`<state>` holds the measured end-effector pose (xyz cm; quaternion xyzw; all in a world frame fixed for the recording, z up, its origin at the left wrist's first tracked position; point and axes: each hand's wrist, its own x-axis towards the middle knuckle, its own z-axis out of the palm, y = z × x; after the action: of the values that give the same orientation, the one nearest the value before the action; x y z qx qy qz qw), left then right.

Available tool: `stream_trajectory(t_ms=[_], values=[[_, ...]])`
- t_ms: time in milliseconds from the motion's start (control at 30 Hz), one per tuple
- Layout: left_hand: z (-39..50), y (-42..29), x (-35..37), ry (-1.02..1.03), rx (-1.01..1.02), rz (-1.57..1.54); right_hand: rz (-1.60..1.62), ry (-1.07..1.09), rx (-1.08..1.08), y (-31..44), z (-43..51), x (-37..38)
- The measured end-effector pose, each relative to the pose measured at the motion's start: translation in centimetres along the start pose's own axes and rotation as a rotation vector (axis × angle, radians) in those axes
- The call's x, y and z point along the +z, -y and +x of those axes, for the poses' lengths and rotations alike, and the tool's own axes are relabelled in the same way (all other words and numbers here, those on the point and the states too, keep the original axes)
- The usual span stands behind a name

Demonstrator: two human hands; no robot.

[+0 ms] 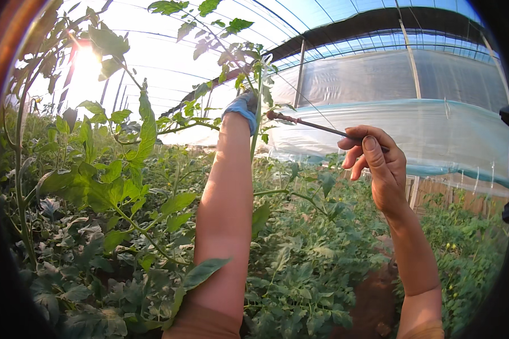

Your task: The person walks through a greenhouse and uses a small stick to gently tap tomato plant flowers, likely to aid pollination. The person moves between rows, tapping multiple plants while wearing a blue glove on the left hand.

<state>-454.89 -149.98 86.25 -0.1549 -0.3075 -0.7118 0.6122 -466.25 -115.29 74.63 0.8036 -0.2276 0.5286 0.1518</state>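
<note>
My left hand [242, 106], in a blue glove, is raised at the upper part of a tomato plant. Leaves and the glove's dark side hide its fingers, so its grip cannot be made out. Right beside it runs the plant's green main stem [258, 123]. A small yellow flower [242, 86] shows just above the glove. My right hand [379, 163], bare, pinches a thin dark rod [322, 128] between thumb and fingers. The rod's reddish-brown, thickened tip [275, 115] points left toward the stem, close to the gloved hand.
Tomato foliage [297, 258] spreads below and around both arms. A tall leafy stem [21, 186] rises at left, with leaves [97, 186] reaching near my left forearm. A bare soil path [371, 301] runs at lower right. Plastic greenhouse sheeting [390, 131] stands behind.
</note>
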Motion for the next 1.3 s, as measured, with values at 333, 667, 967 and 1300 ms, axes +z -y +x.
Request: stream_trajectory(t_ms=[333, 667, 967, 1300], values=[[-1.3, 2.0, 0.3, 0.095, 0.067, -0.042, -0.517, 0.034, -0.340, -6.6, 9.6, 5.5], [-0.9, 1.7, -0.3, 0.178, 0.080, 0.010, -0.645, 0.109, -0.385, -9.1, 13.0, 7.6], [-2.2, 2.2, 0.0, 0.145, 0.239, 0.020, -0.661, 0.019, -0.445, -8.2, 12.3, 7.8], [-1.7, 2.2, 0.3, 0.146, 0.314, -0.013, -0.740, 0.035, -0.571, -7.8, 12.0, 7.7]])
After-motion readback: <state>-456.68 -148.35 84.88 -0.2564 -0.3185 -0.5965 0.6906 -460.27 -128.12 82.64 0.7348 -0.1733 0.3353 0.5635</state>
